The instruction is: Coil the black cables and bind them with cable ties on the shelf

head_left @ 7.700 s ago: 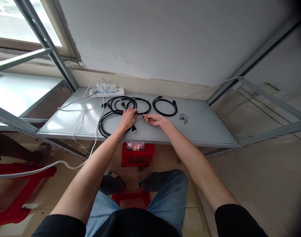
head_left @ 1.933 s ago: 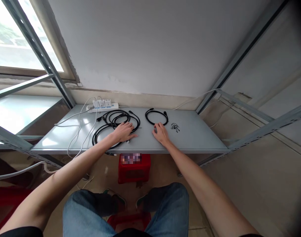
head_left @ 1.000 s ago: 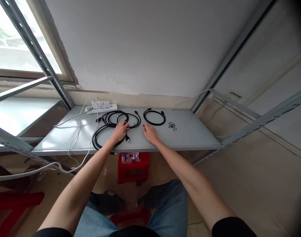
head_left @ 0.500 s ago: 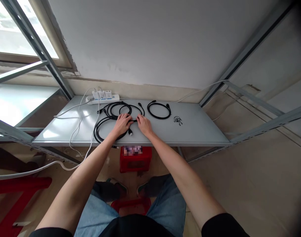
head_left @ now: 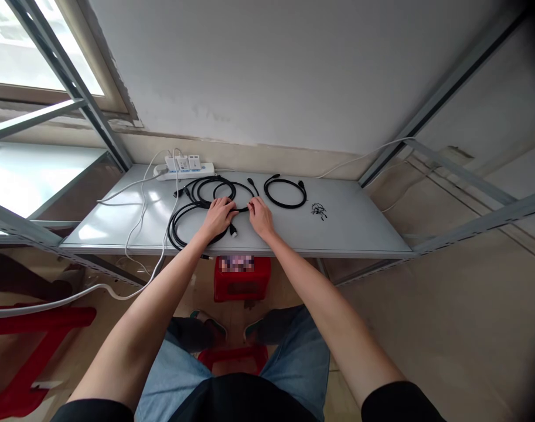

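Note:
Several black cables lie in overlapping loops on the grey metal shelf (head_left: pixel 337 240), around and behind my hands. My left hand (head_left: pixel 218 218) is closed over a black cable (head_left: pixel 242 210), its fingers bent onto it near the loops. A short stretch of this cable runs across to my right hand (head_left: pixel 260 217), which pinches it between thumb and fingers. The fingertips are partly hidden. A connector (head_left: pixel 232 230) sticks out just below my left hand. Behind my right hand lies another cable end (head_left: pixel 252 183). To the right rests a separate coiled black cable (head_left: pixel 285 206).
Thin black ties (head_left: pixel 319 211) lie in a small tangle on the right. A white power strip (head_left: pixel 186 174) with plugged-in adapters stands at the back left. White cords (head_left: pixel 143 208) hang over the shelf's left front edge. Below is a red stool (head_left: pixel 241 287).
My right hand has moved slightly right, away from my left hand, and more cable shows between them. My left hand has stayed nearly in place. The view has shifted slightly.

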Available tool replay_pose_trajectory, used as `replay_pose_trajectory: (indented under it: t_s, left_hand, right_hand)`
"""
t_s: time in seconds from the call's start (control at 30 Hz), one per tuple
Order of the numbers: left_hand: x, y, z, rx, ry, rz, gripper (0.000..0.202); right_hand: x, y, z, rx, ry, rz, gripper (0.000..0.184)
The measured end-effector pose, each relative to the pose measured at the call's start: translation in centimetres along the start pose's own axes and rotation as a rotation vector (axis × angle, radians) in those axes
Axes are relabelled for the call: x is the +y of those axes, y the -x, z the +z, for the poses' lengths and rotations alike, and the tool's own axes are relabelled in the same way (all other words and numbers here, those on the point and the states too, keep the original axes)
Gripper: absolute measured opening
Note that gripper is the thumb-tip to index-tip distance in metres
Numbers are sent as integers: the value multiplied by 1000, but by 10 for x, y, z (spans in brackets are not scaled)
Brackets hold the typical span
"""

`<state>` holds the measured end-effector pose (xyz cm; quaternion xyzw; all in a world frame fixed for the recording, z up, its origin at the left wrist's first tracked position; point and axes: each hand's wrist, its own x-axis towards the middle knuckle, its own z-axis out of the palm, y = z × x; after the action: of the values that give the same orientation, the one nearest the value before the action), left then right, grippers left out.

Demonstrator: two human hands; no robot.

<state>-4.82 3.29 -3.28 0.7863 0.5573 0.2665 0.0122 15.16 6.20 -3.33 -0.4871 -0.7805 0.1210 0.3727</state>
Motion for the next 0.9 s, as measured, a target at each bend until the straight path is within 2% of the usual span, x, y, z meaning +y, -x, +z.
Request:
replay_pose_trajectory:
  t_s: [0.1, 0.2, 0.3, 0.4, 0.63, 0.9]
  left_hand:
    - [1, -1, -1, -6, 7, -3, 20]
    - [2, -1, -2, -14, 11, -2, 19]
    - [2, -1, -2, -10, 8, 3, 20]
    - [2, -1, -3, -6, -1, 1, 20]
    - [3, -1, -5, -19, 18, -21, 22]
    - [6, 0, -6, -21, -9, -28, 26]
  right_hand:
    - [5, -4, 3, 38, -140, 39, 17]
    - [5, -11, 9, 74, -318, 167, 16]
    - [-3, -15, 18, 114, -491, 340, 19]
    - [-16, -15, 25, 175, -527, 414, 20]
    - [-28, -8, 22, 195, -468, 428, 22]
    - [-32, -7, 20, 170, -437, 317, 22]
